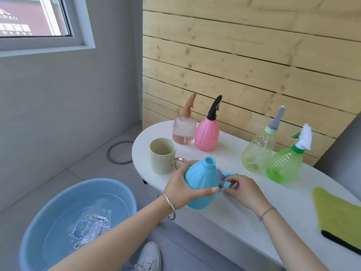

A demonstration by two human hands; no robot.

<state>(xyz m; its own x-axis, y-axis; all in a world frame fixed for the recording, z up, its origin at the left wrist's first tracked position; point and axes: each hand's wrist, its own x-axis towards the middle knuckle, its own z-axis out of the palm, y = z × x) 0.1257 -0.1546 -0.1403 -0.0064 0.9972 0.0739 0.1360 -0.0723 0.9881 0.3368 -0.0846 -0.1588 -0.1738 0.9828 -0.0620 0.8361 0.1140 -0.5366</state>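
Observation:
A blue plastic spray bottle (pixel 203 178) with its neck open and no cap stands tilted at the near edge of the white table (pixel 224 208). My left hand (pixel 183 185) grips its body from the left. Just right of the bottle, my right hand (pixel 244 190) holds the blue-grey spray head (pixel 224 178) low against the tabletop.
A beige mug (pixel 163 155), a clear pink spray bottle (pixel 184 130), a pink one (pixel 207 135), a pale yellow one (pixel 257 151) and a green one (pixel 285 163) stand behind. A green cloth (pixel 340 214) lies at right. A blue basin (pixel 78 222) of water sits on the floor at left.

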